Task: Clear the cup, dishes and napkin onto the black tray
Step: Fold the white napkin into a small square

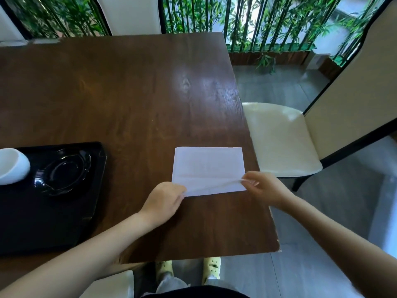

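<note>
1. White rectangular paper napkin (208, 166) lies on dark wooden table (133, 100), right of black tray (64, 222).
2. Left hand (164, 201) pinches its near-left corner.
3. Right hand (262, 187) pinches its lifted near edge.

Both hands on the napkin near the table's right edge.

White napkin (207, 166) lies flat on the wooden table (120, 100), toward the near right corner. Left hand (164, 201) pinches its near left corner; right hand (263, 187) pinches the near right corner, near edge lifted slightly. Black tray (43, 222) sits at the table's left edge, well apart from the napkin, carrying a white cup (11, 166) tilted on its side and a black dish (64, 172) beside it.
</note>
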Tool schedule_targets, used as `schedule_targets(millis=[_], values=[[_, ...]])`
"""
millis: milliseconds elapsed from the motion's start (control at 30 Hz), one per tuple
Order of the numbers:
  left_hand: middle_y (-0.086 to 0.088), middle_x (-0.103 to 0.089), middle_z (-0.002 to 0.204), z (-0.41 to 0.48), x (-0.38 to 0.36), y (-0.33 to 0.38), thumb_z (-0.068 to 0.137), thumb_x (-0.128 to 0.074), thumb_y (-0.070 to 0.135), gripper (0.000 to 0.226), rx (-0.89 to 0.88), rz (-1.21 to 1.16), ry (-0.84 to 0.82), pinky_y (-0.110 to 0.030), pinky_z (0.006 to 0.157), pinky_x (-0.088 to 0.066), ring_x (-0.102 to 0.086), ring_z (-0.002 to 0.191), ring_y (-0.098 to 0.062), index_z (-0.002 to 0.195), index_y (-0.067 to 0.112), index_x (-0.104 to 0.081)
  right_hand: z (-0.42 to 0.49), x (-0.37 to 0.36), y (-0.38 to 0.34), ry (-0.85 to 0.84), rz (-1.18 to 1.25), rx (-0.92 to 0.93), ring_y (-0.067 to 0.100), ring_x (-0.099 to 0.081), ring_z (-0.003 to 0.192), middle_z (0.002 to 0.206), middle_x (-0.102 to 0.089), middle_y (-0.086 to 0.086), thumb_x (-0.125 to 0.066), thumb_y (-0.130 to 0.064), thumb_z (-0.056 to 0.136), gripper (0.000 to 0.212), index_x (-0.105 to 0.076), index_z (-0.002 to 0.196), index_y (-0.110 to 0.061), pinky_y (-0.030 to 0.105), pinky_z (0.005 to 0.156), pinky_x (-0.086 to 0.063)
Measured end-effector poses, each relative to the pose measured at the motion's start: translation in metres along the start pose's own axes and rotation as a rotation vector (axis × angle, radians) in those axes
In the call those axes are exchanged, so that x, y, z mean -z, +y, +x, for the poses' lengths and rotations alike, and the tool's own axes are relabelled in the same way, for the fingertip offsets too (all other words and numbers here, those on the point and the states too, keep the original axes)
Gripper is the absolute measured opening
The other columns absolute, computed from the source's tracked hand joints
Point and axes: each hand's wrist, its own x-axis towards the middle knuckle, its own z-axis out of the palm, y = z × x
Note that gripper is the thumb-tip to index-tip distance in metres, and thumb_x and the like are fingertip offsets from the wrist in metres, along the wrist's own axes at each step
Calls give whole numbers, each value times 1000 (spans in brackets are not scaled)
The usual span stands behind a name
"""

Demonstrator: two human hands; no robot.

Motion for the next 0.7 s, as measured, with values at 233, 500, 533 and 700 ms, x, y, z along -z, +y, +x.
schedule_targets(millis=[233, 500, 533, 700], values=[[17, -59, 96, 75, 32, -34, 90, -58, 29, 17, 444, -498, 62, -11, 66, -42, -56, 85, -2, 106, 25, -61, 60, 23, -2, 162, 512, -115, 19, -51, 76, 78, -58, 7, -54, -17, 93, 16, -64, 86, -6, 34, 72, -39], [-3, -60, 105, 122, -14, -51, 90, -51, 16, 15, 593, -438, 112, -21, 71, -36, -53, 90, -14, 100, 17, -63, 113, -18, 2, 456, 166, -437, 24, -54, 81, 95, -66, 13, -42, -15, 92, 23, -61, 97, -3, 30, 69, -39], [-5, -58, 105, 123, -19, -51, 90, -50, 15, 16, 589, -401, 107, -23, 73, -36, -53, 90, -16, 100, 15, -63, 113, -24, 1, 482, 111, -450, 26, -55, 82, 97, -66, 15, -41, -14, 91, 23, -60, 96, -2, 33, 69, -41], [-11, -55, 115, 119, -30, -41, 89, -51, 12, 25, 525, 26, 185, -39, 86, -45, -51, 105, -28, 112, 10, -61, 112, -45, -4, 612, -173, -466, 34, -48, 109, 118, -55, 18, -44, -10, 90, 28, -52, 116, -3, 42, 94, -37]])
